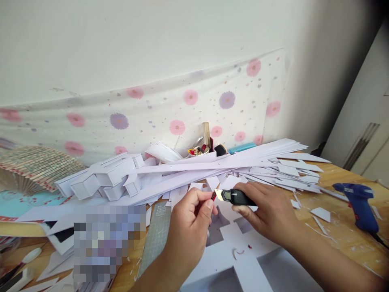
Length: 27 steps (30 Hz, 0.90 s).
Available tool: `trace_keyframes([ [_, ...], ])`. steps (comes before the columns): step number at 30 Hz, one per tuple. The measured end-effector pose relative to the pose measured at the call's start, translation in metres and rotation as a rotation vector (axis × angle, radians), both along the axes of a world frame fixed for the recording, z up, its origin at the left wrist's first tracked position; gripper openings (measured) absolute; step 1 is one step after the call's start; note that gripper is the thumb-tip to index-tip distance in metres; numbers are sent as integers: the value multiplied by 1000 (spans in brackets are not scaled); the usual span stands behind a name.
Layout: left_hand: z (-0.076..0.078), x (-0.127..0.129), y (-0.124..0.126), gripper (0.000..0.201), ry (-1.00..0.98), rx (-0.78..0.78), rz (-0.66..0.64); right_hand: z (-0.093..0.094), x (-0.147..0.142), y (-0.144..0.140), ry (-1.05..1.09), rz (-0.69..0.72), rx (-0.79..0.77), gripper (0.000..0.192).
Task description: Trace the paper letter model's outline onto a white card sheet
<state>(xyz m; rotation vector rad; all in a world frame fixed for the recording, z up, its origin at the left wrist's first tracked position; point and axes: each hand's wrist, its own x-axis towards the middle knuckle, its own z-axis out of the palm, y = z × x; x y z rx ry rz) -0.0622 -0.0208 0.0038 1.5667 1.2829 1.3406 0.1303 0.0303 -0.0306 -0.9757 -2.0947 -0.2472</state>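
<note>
You are holding a small red piece [214, 196] up above a white board structure [231, 239], in the middle of the worktop [340, 221]. Your left hand [193, 211] is pinching it between thumb and forefinger; your right hand [267, 207] is wrapping its grip around a utility knife [241, 197]. The blade [219, 195] is pointing left, at or just beside the piece; you cannot be sure of contact from here. With so little sticking out, you should be bracing both wrists, taking light, shallow strokes and angling the edge clear of your left thumb. Pressing hard would probably be risking a slip.

Below, the board structure is showing several sunken openings, with curled shavings [238, 253] and a red crumb [249, 246] lying on its top. Farther off, a white container [211, 155] is holding a jumble of red, yellow and gold items [199, 150], too small to name. To the far left, a boxy white model [112, 174] is sitting among boards; to the right, a blue glue gun [357, 202] is lying.
</note>
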Motion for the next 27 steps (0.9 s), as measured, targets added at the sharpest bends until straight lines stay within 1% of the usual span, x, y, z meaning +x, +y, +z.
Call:
trace_keyframes([
  [2,2,1,-1,16,-10,-33,8,-1,7,9,15,-102,15,37],
  [5,4,3,-2,17,-11,-49,12,0,21,23,96,-366,-87,40],
  [6,5,4,-2,17,-11,-50,18,0,24,26,122,-433,-117,42],
  [7,5,4,-2,16,-12,-55,20,1,26,26,134,-458,-125,43],
  [8,5,4,-1,15,-18,-65,19,1,26,25,134,-434,-107,44],
  [9,4,4,-1,15,-27,-78,20,1,24,22,123,-371,-75,43],
  [11,4,3,1,18,-47,-93,33,1,16,13,76,-177,-26,41],
  [13,4,2,2,22,-55,-98,55,1,7,4,38,-23,-38,39],
  [15,5,1,2,23,-40,-96,48,0,0,-2,26,48,-72,38],
  [19,6,0,1,18,4,-84,-6,0,-4,-6,26,66,-73,38],
  [24,12,5,-4,15,-20,-91,54,-1,-3,-3,-4,13,-11,38],
  [25,13,6,-5,15,-23,-95,65,-1,-1,0,-3,-13,-5,39],
  [26,14,7,-6,14,-20,-101,70,-1,4,5,15,-70,-12,40],
  [27,14,7,-7,14,-13,-106,72,0,10,10,49,-160,-34,41],
])
